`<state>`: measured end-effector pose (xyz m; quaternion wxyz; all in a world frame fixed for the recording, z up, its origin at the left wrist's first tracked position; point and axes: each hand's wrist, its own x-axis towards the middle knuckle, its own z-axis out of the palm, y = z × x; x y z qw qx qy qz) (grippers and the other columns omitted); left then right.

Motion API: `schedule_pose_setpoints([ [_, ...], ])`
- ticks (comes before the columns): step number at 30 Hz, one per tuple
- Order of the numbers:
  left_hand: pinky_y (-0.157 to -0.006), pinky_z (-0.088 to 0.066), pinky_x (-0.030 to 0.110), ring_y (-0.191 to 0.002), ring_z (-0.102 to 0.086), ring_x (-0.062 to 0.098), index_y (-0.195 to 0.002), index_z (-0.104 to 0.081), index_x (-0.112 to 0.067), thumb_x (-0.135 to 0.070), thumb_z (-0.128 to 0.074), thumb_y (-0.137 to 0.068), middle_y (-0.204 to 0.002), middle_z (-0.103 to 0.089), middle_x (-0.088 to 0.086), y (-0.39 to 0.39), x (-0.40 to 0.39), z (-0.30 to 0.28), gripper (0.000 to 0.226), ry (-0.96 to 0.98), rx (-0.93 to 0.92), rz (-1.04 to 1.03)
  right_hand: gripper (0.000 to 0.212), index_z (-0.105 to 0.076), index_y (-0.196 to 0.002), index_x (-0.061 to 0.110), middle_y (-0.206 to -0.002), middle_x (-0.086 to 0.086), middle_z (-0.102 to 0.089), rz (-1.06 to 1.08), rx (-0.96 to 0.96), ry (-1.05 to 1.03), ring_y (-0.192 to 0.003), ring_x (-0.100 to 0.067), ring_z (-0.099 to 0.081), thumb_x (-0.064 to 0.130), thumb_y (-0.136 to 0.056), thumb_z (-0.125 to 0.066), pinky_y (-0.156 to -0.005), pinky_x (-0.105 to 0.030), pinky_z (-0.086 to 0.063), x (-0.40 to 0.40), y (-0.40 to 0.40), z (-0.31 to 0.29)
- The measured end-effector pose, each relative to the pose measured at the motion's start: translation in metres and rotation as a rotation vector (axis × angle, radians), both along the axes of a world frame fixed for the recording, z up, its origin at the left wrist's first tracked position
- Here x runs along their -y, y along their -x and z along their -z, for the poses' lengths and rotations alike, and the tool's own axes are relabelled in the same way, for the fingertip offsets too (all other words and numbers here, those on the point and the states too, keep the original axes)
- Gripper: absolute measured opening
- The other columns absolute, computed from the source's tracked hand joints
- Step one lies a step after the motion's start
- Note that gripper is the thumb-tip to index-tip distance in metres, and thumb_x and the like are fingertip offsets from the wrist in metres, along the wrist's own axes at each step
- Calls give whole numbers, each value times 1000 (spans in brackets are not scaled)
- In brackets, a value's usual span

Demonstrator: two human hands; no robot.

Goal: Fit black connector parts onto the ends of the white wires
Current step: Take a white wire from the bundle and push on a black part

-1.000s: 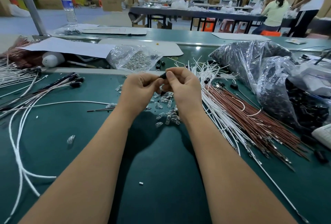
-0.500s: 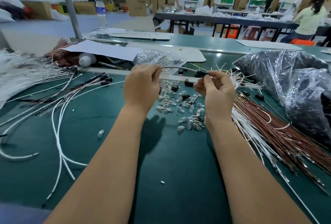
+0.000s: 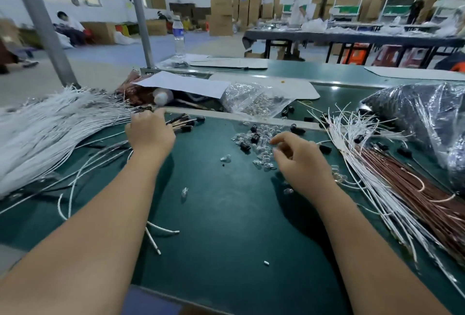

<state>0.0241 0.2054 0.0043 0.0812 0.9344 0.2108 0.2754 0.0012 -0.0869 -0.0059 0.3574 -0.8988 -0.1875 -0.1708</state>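
We see the left hand (image 3: 150, 131) stretched out to the far left of the green mat (image 3: 226, 226), knuckles up, its fingers reaching onto the ends of the finished wires (image 3: 185, 121) that lie there with black connectors already on them. Whether it pinches one or only touches them we cannot tell, since the back of the hand hides the fingertips. Just left of it a thick sheaf of white wires (image 3: 50, 126) fans out across the mat edge.

The right hand (image 3: 299, 163) hovers low over the scatter of clear parts (image 3: 261, 148) in the middle of the mat, fingers curled and thumb drawn toward the forefinger in a picking pose; if something small sits between them, it is too small for us to make out. Loose black connectors (image 3: 254, 137) lie mixed among the clear parts, with more strewn toward the right.

To the right, bare white wires (image 3: 357, 153) lie beside a bundle of brown wires (image 3: 415, 196), both running toward the near right corner. Behind them sits a big bag (image 3: 422, 113) of dark parts (its plastic glints), and a smaller clear bag (image 3: 254, 100) rests at the far edge near a white sheet (image 3: 183, 84).
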Motion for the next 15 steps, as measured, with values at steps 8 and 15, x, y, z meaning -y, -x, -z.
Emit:
schedule_pose_setpoints([
  [8,-81,-42,20,-94,-57,14,-111,-68,-11,-8,-52,-93,-109,-68,5,-4,37,14,24,716,108,505,38,-59,-128,36,-132,10,-57,-603,85,454,-123,-14,-46,43,-90,-60,-105,-32,-34,-78,43,-2],
  [15,-101,-34,20,-119,-48,3,-125,-57,-25,-31,-41,-101,-130,-55,-10,-14,69,16,29,967,-78,729,38,-48,-138,38,-147,14,-44,-444,141,625,-138,-10,-35,34,-102,-40,-110,-32,-25,-72,23,9],
])
